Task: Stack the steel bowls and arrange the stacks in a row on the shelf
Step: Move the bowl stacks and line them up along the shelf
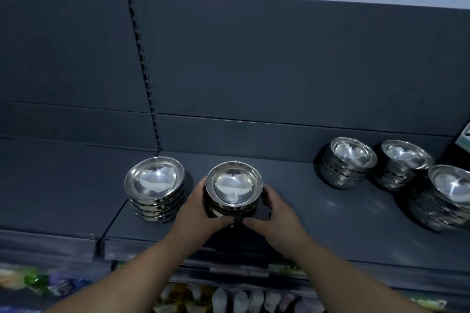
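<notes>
While between both hands (201, 209) (277, 211) — one bowl stack (234, 185); shelf labels (282, 267) blurry.

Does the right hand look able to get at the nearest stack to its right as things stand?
Not yet, probably: the right hand and the left hand both grip the middle stack. Once it lets go, likely yes; only bare shelf lies between it and that nearest right stack.
</notes>
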